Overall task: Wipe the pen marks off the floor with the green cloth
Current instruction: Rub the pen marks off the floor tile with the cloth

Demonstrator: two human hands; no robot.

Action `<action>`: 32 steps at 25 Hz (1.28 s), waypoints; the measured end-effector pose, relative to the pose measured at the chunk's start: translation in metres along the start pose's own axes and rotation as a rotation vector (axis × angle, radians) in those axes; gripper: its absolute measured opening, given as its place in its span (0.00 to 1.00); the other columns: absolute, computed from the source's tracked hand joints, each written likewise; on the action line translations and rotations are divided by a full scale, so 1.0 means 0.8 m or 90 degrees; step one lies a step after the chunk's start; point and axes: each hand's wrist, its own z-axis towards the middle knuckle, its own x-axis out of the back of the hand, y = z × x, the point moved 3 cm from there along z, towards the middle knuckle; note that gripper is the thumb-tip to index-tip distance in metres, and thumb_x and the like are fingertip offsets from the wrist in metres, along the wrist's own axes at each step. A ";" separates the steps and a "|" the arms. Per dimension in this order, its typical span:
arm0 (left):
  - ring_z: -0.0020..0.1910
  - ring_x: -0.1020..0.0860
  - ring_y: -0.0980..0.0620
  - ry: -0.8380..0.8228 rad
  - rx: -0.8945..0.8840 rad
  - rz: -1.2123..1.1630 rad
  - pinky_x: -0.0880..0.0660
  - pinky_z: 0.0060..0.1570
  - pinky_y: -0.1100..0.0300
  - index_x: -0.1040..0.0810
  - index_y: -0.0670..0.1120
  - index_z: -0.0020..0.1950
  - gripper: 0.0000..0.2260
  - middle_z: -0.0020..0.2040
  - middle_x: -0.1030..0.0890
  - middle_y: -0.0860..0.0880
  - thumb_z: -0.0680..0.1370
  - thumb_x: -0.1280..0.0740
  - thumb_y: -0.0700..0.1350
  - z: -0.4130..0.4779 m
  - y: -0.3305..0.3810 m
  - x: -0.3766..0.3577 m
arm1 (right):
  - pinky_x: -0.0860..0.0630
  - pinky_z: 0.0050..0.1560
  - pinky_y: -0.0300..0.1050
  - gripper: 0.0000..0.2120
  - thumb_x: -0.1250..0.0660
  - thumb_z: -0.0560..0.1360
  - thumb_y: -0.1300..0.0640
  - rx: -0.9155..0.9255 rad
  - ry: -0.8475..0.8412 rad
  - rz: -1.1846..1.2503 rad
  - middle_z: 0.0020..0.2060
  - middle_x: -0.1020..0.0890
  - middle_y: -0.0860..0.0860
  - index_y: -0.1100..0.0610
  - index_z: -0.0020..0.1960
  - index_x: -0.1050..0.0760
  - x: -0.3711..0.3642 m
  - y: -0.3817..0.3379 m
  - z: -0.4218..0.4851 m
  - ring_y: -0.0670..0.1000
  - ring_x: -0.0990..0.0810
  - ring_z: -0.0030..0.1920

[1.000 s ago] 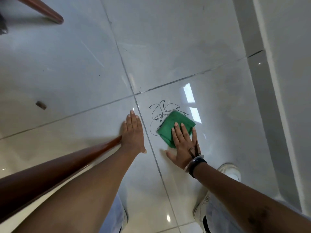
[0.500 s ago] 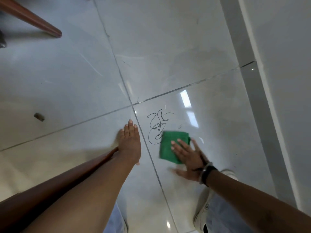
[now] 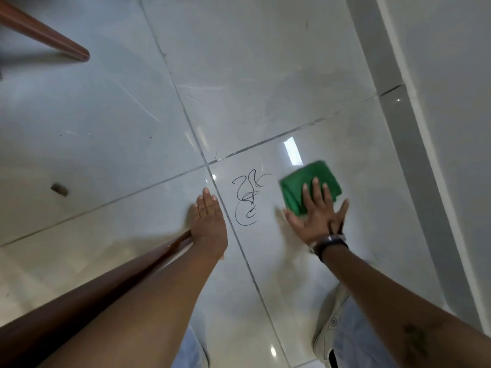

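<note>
Black pen scribbles [image 3: 248, 197] mark the glossy grey floor tile just right of a tile joint. A folded green cloth [image 3: 305, 181] lies flat on the floor to the right of the scribbles, apart from them. My right hand [image 3: 320, 213] presses on the cloth with fingers spread flat, a dark band on the wrist. My left hand [image 3: 208, 221] rests flat on the floor left of the scribbles, fingers together, holding nothing.
A wooden furniture leg [image 3: 61, 46] stands at the upper left. Another brown leg [image 3: 79, 296] runs under my left arm. A small brown scrap [image 3: 59, 189] lies on the left tile. A grey skirting and wall [image 3: 425, 128] border the right. My white shoe [image 3: 329, 328] is below.
My right hand has slid the green cloth to the right, off the scribbles. The right part of the marks is gone. My left hand stays planted.
</note>
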 end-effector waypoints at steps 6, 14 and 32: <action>0.78 0.60 0.37 -0.020 -0.032 -0.040 0.56 0.78 0.44 0.64 0.37 0.78 0.59 0.77 0.68 0.35 0.67 0.22 0.51 0.003 -0.012 0.006 | 0.62 0.75 0.64 0.38 0.46 0.72 0.28 0.388 -0.071 -0.034 0.75 0.36 0.49 0.50 0.72 0.32 -0.026 -0.024 -0.081 0.55 0.40 0.76; 0.78 0.60 0.37 -0.027 -0.049 -0.057 0.57 0.78 0.44 0.65 0.38 0.78 0.54 0.77 0.68 0.36 0.71 0.25 0.46 0.001 -0.018 0.009 | 0.59 0.73 0.64 0.39 0.45 0.71 0.29 0.439 -0.102 -0.058 0.75 0.35 0.52 0.53 0.73 0.33 -0.030 -0.074 -0.069 0.59 0.40 0.76; 0.78 0.63 0.37 -0.102 -0.071 -0.040 0.58 0.77 0.45 0.69 0.39 0.77 0.65 0.76 0.72 0.37 0.63 0.19 0.51 -0.008 -0.028 0.029 | 0.57 0.71 0.70 0.38 0.44 0.71 0.31 0.445 -0.179 -0.131 0.74 0.32 0.54 0.54 0.72 0.32 -0.027 -0.101 -0.054 0.60 0.36 0.75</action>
